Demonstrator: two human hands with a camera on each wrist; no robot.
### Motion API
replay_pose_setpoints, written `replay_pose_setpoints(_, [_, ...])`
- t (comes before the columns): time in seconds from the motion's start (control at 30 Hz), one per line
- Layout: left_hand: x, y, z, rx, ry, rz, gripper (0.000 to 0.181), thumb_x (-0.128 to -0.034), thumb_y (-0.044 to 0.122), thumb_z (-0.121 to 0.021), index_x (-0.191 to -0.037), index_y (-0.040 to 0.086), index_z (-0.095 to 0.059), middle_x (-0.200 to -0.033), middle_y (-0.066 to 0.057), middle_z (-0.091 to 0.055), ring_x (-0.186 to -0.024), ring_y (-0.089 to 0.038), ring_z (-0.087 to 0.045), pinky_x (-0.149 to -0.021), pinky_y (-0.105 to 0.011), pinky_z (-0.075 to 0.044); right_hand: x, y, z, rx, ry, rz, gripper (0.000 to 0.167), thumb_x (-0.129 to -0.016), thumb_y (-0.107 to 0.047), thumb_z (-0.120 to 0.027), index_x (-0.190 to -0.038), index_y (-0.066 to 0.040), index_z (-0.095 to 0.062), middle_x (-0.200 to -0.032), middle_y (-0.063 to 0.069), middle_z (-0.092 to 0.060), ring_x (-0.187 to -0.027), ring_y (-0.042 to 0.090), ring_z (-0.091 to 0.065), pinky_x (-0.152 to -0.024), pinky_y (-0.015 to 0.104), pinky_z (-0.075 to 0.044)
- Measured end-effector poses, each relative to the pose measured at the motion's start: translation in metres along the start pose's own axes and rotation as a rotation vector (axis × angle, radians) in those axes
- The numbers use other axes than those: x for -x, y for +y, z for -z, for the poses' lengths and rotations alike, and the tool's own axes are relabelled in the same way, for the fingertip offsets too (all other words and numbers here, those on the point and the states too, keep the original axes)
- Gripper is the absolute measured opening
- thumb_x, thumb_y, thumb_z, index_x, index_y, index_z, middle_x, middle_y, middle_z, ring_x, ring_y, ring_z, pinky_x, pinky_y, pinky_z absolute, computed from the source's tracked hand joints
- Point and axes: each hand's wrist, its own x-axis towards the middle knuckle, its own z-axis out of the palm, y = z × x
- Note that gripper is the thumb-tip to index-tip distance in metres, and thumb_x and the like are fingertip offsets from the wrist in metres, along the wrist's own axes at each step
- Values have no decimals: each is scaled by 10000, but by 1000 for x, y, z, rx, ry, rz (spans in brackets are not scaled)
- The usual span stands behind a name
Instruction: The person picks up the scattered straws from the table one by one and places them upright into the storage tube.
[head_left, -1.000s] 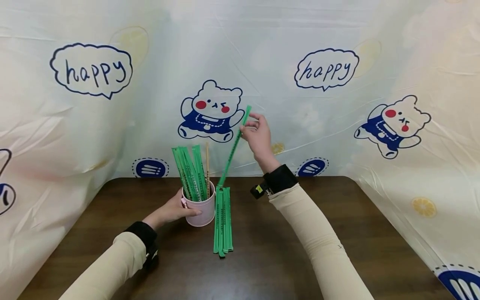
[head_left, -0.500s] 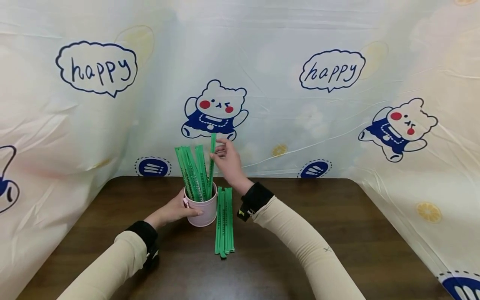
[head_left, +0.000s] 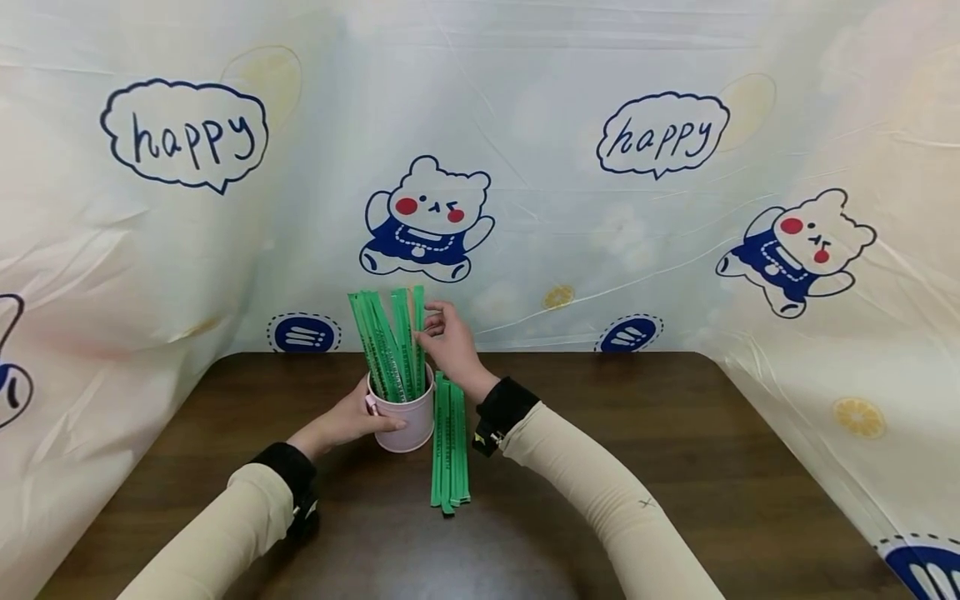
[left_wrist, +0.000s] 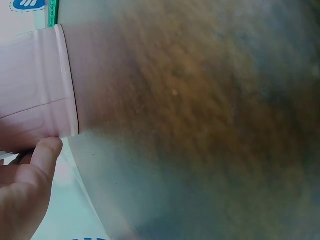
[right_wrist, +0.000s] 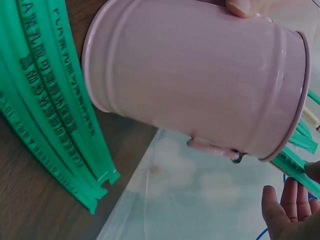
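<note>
A small pink metal bucket (head_left: 401, 423) stands on the table with several green paper-wrapped straws (head_left: 378, 346) upright in it. My left hand (head_left: 352, 419) holds the bucket from the left, thumb across its front; in the left wrist view part of that hand (left_wrist: 30, 185) shows under the bucket. At the bucket's right rim my right hand (head_left: 450, 340) pinches a wrapped straw (head_left: 419, 325) whose lower end is inside. The right wrist view shows the thumb against this straw (right_wrist: 292, 164). A thin tan stick (head_left: 410, 302) also pokes up among the straws.
Just right of the bucket, a row of several wrapped straws (head_left: 450, 450) lies flat on the dark wooden table (head_left: 585, 500). Behind the table hangs a pale printed cloth (head_left: 540, 233) with bears and "happy" bubbles.
My right hand has moved left and down, bringing a wrapped straw from above the row into the bucket and lowering it further. The left hand keeps its hold on the bucket.
</note>
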Motion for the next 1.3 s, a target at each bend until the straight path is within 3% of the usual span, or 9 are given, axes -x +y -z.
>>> replay_pose_setpoints(0.13, [1, 1, 0, -11, 7, 15, 1005, -888, 239, -777, -1577, 50, -70, -1514, -292, -384, -1345, -422, -457, -1143, -662, -397, 1, 8, 8, -20, 11, -6, 467, -1064, -175, -546, -1489, -36, -411, -1312, 206, -585, -1182, 325, -580, -975, 373, -506])
replay_pose_setpoints(0.3, [3, 1, 0, -30, 11, 54, 1022, -879, 249, -785, -1571, 38, -63, -1505, -299, -386, -1340, -428, -463, -1140, -662, -403, 5, 33, 19, -5, 30, -42, 366, -1087, -221, -494, -1374, 5, -519, -1209, 226, -622, -1052, 336, -613, -876, 372, -541])
replay_pose_setpoints(0.53, [3, -1, 1, -15, 15, 57, 1042, -880, 250, -783, -1584, 61, -40, -1535, -291, -350, -1358, -440, -434, -1151, -690, -371, 18, 73, 26, 257, -166, -263, 292, -993, -44, -598, -1268, 56, -598, -1087, 204, -631, -860, 337, -667, -656, 314, -572])
replay_pose_setpoints(0.7, [4, -1, 1, 1, 14, 44, 1034, -887, 230, -780, -1589, 77, -37, -1541, -284, -347, -1361, -439, -428, -1155, -701, -356, 28, 91, 23, 298, -221, -345, 319, -963, -1, -619, -1273, 68, -584, -1055, 222, -646, -741, 264, -664, -626, 350, -609])
replay_pose_setpoints(0.87, [3, 0, 1, -2, 14, 31, 1039, -886, 242, -787, -1591, 81, -42, -1536, -288, -354, -1361, -447, -428, -1154, -708, -350, 27, 96, 18, 331, -193, -337, 340, -932, 13, -648, -1261, 65, -580, -1120, 239, -652, -647, 189, -612, -565, 316, -587])
replay_pose_setpoints(1.07, [2, 1, 1, 1, 16, 33, 1047, -886, 262, -785, -1597, 103, -32, -1553, -280, -335, -1376, -453, -409, -1162, -713, -334, 25, 89, 15, 460, -199, -310, 367, -924, 20, -650, -1271, 77, -544, -1171, 249, -645, -551, 159, -535, -496, 275, -504])
replay_pose_setpoints(1.3, [1, 1, 1, -14, 12, 57, 1068, -886, 277, -785, -1598, 90, -12, -1557, -285, -324, -1378, -454, -409, -1163, -700, -345, 29, 85, 23, 464, -203, -354, 368, -921, -1, -683, -1257, 75, -552, -1188, 243, -629, -640, 240, -640, -528, 318, -562])
